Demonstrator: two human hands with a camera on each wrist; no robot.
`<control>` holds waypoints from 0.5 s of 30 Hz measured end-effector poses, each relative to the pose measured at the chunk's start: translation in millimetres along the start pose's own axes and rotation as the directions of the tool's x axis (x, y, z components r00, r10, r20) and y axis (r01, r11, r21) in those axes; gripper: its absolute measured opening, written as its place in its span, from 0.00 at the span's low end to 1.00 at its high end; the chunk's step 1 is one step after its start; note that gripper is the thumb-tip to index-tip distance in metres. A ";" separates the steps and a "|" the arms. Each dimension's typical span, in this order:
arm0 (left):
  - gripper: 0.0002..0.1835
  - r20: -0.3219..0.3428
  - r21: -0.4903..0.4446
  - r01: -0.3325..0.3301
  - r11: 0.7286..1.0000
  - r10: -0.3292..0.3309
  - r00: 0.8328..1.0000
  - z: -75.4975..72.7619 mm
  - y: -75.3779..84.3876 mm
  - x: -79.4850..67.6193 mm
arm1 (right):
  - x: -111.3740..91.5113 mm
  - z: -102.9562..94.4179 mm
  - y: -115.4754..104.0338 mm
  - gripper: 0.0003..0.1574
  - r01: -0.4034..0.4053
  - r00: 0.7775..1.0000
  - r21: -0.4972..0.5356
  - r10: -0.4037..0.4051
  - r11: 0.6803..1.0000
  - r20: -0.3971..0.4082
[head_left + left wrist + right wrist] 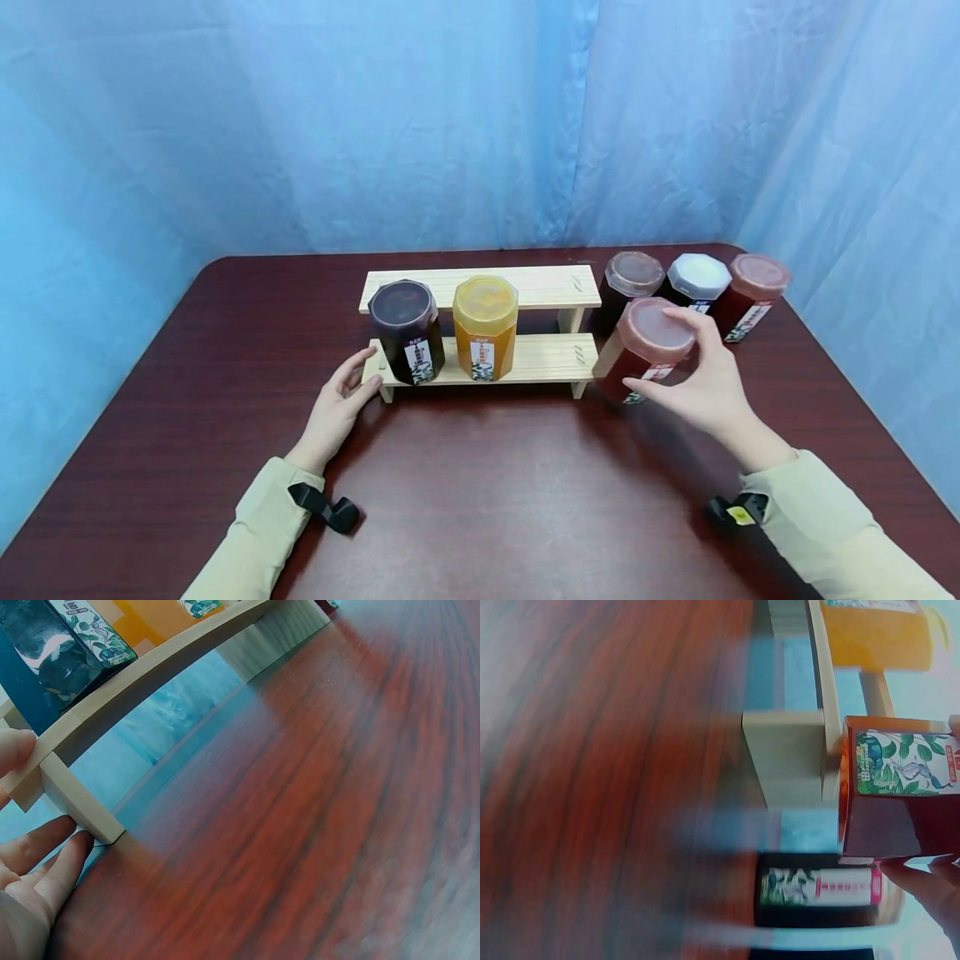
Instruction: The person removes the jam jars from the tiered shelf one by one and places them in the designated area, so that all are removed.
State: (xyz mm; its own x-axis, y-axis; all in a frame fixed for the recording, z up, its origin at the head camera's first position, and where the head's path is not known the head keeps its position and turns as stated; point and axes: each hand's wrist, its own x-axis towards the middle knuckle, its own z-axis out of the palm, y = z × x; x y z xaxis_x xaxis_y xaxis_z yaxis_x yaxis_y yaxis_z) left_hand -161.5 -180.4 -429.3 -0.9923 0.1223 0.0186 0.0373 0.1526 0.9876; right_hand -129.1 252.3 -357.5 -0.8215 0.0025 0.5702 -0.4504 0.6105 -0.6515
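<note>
My right hand (711, 385) holds a red-filled jar (637, 354) with a pinkish lid, its thumb on the near side and fingers at the lid's far side. In the right wrist view this jar (885, 825) is clear of the tabletop, beside the end of a two-tier wooden rack (543, 360). A dark jar (405, 333) and a yellow jar (486, 337) stand on the rack's lower shelf, labels to the front. At the lower shelf's left end, my left hand (337, 410) grips the wood, fingers by the rack leg (79, 799) in the left wrist view.
Behind the held jar, to the right of the rack, stand a dark jar with a greyish lid (636, 271), a dark jar with a white lid (699, 275) and a red jar (750, 292). Blue curtains (450, 125) hang behind the dark reddish wooden table (487, 492).
</note>
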 end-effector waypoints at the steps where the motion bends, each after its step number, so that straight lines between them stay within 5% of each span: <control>1: 0.28 -0.002 0.003 -0.001 1.000 0.001 1.000 0.0 -0.1 0.2 | -0.6 -3.7 1.1 0.60 -0.018 1.000 0.002 0.018 1.000 0.005; 15: 0.28 -0.012 0.029 -0.007 1.000 0.007 1.000 0.3 -0.5 0.1 | -18.2 -47.7 34.2 0.60 -0.144 0.983 -0.062 0.150 0.988 0.103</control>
State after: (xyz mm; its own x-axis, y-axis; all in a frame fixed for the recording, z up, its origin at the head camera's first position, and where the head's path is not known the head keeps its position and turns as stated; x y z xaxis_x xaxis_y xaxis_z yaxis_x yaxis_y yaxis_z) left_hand -161.5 -180.2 -429.8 -0.9934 0.1117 0.0272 0.0471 0.1800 0.9825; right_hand -112.9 310.9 -366.3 -0.9115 0.0124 0.4112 -0.3046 0.6513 -0.6950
